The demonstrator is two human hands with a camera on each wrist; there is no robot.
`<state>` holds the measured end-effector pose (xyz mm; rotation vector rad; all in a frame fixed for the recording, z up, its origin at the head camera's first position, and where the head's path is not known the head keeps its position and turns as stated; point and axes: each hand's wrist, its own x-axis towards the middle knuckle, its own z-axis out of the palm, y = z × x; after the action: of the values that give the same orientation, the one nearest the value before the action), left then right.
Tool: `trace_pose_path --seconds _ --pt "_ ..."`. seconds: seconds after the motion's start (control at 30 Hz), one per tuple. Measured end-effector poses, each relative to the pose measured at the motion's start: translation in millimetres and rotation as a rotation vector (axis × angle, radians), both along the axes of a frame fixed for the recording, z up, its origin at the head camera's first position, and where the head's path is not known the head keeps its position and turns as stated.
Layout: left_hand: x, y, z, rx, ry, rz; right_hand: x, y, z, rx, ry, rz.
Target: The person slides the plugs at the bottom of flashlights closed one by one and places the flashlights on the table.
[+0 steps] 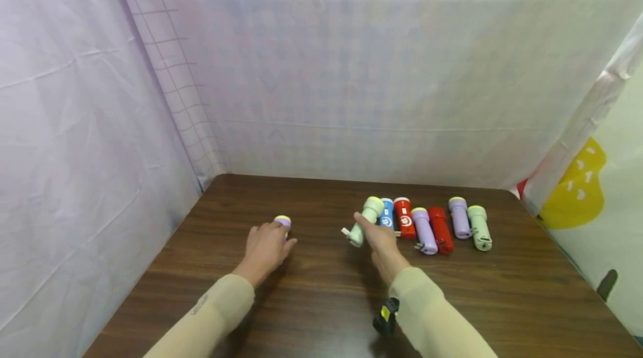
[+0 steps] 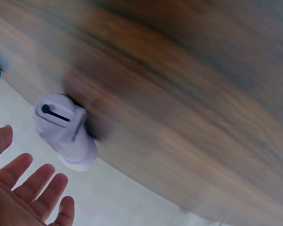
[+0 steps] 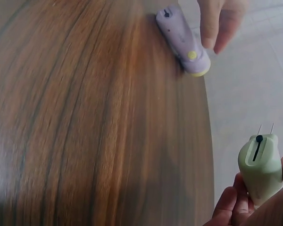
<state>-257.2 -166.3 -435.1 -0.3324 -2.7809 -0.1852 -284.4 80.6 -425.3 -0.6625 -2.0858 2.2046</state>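
Arms [image 1: 213, 313] reach fwd, L hand [image 1: 266, 249] loose by lilac flashlt [image 2: 68, 129], R hand [image 1: 384, 243] gripping green flashlt [image 1: 370, 212] abv tbl [image 1: 316, 296].

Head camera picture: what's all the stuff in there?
Held flashlight: 1, pale green, in right hand
Lone flashlight: 1, purple, by left hand
Blue flashlight: 1, blue, row's left end
Red flashlights: 2, red, in row
Purple flashlights: 2, purple, in row
Green flashlight: 1, pale green, row's right end
Table: 1, brown, under the flashlights
Sheets: count unclear, whitish, behind and left
Yellow patch: 1, yellow, far right
Dark patch: 1, dark, below yellow patch
Red patch: 1, red, table's far right corner
Small device: 1, black and yellow, beside right sleeve
Sleeves: 2, cream, on both arms
Hands: 2, bare, above table
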Motion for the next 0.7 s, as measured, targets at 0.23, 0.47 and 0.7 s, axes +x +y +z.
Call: trace_pose_path --seconds 0.23,0.47,0.7 --pt "3.5 18.9 4.8 0.012 0.039 -0.059 1.2 -4.4 3.8 -0.032 -0.005 -0.028" --pt "8.1 35.8 4.6 0.027 0.153 -0.12 1.4 -7.5 4.0 -0.067 -0.017 -0.04" --pt "10.4 54.5 2.0 0.086 0.322 -0.217 2.3 -13.2 8.1 -0.097 -0.024 -0.047"
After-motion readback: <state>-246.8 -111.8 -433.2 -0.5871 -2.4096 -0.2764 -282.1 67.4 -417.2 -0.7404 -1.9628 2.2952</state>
